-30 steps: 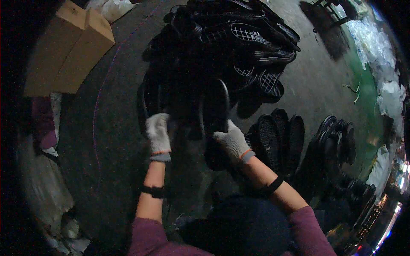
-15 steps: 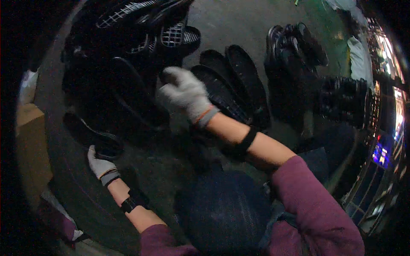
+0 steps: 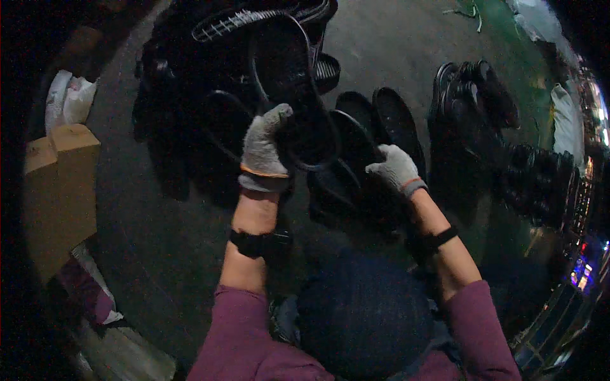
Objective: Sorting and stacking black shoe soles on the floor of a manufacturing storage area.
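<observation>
My left hand (image 3: 264, 147), in a grey-white knit glove, grips the edge of a long black shoe sole (image 3: 293, 66). That sole is held up with its raised rim showing, over the dark heap behind. To its right, my gloved right hand (image 3: 395, 169) is closed on the edge of another black shoe sole (image 3: 357, 141). The two soles overlap in view. Beyond my right hand, more black soles (image 3: 399, 119) lie side by side on the floor. Much of the dark rubber merges with shadow, so some outlines are hidden.
A pile of black soles (image 3: 235, 28), some with gridded treads, lies far left. Stacked black soles (image 3: 473, 101) stand at the right, with another dark stack (image 3: 540, 181) nearer. A cardboard box (image 3: 63, 190) is at the left, white bags (image 3: 71, 98) behind it.
My left hand has come up and right from the low left, holding a sole. My right hand has moved right and down and now holds a sole. The view has shifted left.
</observation>
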The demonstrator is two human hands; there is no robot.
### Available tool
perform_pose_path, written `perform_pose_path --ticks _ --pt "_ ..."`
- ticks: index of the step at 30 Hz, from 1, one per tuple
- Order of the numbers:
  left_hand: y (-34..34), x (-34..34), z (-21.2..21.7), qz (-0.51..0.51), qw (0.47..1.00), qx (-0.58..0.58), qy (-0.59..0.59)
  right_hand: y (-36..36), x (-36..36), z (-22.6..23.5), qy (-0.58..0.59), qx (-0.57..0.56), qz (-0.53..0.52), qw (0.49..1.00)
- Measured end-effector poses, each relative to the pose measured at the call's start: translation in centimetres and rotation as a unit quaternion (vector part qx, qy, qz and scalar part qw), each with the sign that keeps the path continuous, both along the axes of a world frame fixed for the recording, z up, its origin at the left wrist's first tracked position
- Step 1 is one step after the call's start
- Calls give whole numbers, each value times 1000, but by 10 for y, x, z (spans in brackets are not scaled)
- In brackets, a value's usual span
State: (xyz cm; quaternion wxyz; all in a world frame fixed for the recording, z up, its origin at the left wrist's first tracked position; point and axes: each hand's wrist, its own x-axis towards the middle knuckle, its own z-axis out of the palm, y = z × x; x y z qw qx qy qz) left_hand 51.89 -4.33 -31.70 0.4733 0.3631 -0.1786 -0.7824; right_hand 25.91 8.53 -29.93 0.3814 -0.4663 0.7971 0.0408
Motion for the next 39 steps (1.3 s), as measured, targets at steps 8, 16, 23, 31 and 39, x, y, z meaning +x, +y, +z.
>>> perform_pose_path --ticks 8,16,23,31,39 --pt "-21 -43 22 5 995 73 -72 -3 -69 62 -344 -239 -155 895" --pt "0 -58 -8 -81 967 27 -238 -63 50 97 -425 -372 -161 810" --pt "35 -95 3 25 994 25 101 -75 73 88 184 -352 37 917" --pt "31 -94 -24 -84 996 -40 -11 -56 44 96 -34 -260 -32 964" --pt "27 -190 41 -31 992 -97 -77 18 -70 74 -568 -335 -306 687"
